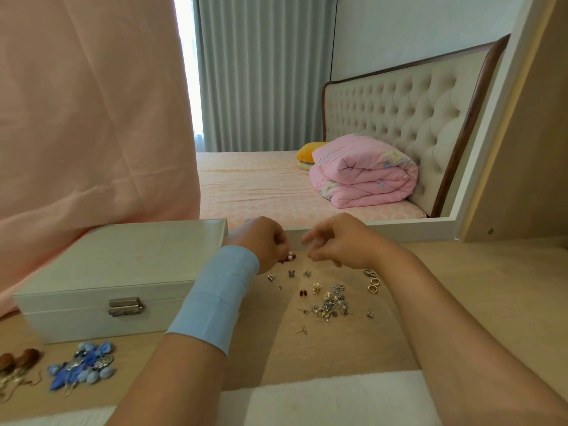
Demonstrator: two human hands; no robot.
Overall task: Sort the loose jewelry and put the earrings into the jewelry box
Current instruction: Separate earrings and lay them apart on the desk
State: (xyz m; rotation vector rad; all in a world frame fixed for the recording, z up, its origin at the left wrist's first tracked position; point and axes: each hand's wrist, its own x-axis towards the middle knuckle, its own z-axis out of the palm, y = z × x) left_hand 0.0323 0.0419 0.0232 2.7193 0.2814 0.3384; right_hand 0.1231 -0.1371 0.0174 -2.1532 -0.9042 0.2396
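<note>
loose earrings point(330, 302) are lying scattered on the desk point(461, 272), right of the white jewelry box point(123, 272). the box is sitting with its lid down, long axis running left to right, clasp facing the person. left hand point(261, 241) is pinching a small red-and-pearl earring point(289, 257), its fingertips mostly hiding behind the knuckles. right hand point(338, 244) is hovering just beside it, fingers loosely curled, holding nothing. blue flower jewelry point(83, 365) at lower left is showing blurred.

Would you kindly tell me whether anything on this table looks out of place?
The white jewelry box is shut, with its metal latch down, although earrings must go in. Small earrings lie scattered beside it, and the left hand pinches a red-and-white earring. Nothing looks damaged.
</note>
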